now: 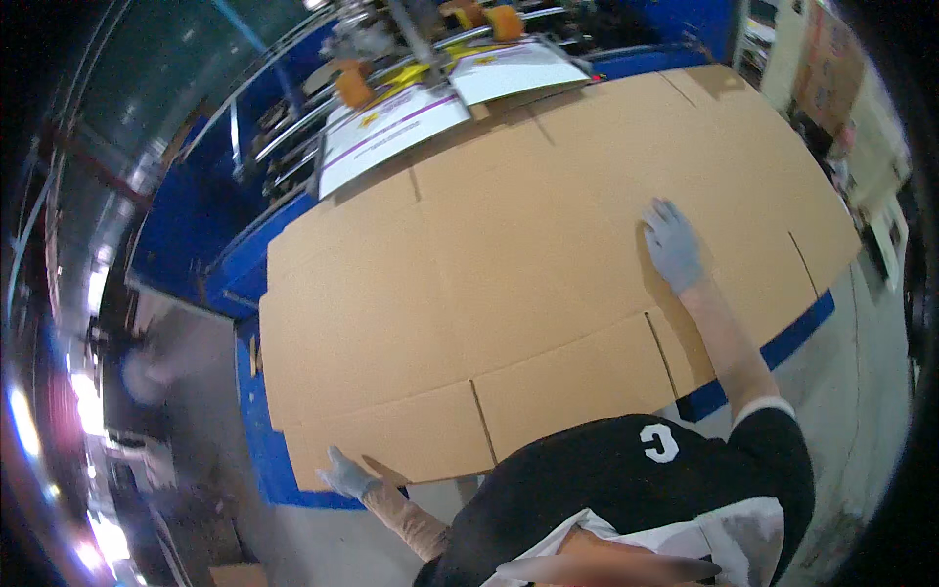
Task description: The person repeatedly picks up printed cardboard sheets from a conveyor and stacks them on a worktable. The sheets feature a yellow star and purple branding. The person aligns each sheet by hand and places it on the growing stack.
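I see a big flat sheet of brown cardboard (509,284), an unfolded box blank with cut slots and crease lines, lying flat across a blue counter (256,460) and covering nearly all of it. The sheet runs from the near left corner up toward the far right, and its near flaps hang just past the counter's edge.

My right hand (673,245), in a grey glove, rests palm down on the right part of the sheet, fingers spread wide and flat against the cardboard, gripping nothing. The bare forearm leads back from it to a black sleeve with a white cuff.

My left hand (347,476), also gloved in grey, is at the near left corner of the sheet, right at the edge of the bottom flap. It touches the cardboard edge there, but I cannot tell whether the fingers are curled under it or just pressed against it.

At the far end of the sheet, two printed white sheets (391,132) with purple stripes and yellow marks lie partly over the brown cardboard, coming out from under the machine. That machine (421,39) has metal rails and orange rollers (354,86), set in a blue frame. To the left the grey floor (196,411) shows, and at the far right stand stacks of more cardboard (831,68)
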The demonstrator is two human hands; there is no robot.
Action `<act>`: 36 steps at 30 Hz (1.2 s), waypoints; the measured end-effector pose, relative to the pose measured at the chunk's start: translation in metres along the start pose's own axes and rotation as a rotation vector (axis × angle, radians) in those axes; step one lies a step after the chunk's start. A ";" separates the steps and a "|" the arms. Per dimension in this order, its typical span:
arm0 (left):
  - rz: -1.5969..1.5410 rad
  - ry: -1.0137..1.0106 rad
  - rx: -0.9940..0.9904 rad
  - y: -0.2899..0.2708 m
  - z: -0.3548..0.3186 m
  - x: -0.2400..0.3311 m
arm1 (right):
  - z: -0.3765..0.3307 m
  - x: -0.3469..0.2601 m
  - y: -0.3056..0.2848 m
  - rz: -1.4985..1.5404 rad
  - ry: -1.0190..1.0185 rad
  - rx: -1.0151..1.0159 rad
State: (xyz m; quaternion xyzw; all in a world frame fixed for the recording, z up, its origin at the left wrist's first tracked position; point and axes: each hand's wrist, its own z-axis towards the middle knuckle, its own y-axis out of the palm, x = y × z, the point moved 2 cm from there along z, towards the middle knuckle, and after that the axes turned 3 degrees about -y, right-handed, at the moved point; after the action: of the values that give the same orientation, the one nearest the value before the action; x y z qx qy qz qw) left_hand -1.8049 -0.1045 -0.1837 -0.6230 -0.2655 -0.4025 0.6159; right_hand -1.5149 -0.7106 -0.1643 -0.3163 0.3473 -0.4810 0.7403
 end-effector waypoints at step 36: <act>0.302 1.346 -0.933 0.008 -0.155 0.200 | 0.111 -0.131 -0.050 1.802 0.575 -0.612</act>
State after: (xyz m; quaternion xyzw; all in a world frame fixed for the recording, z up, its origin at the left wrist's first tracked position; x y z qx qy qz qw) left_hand -1.7185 -0.2902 -0.0351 -0.4696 0.4399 -0.6707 0.3690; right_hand -1.4875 -0.5905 -0.0349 0.0170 0.7332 0.3131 0.6034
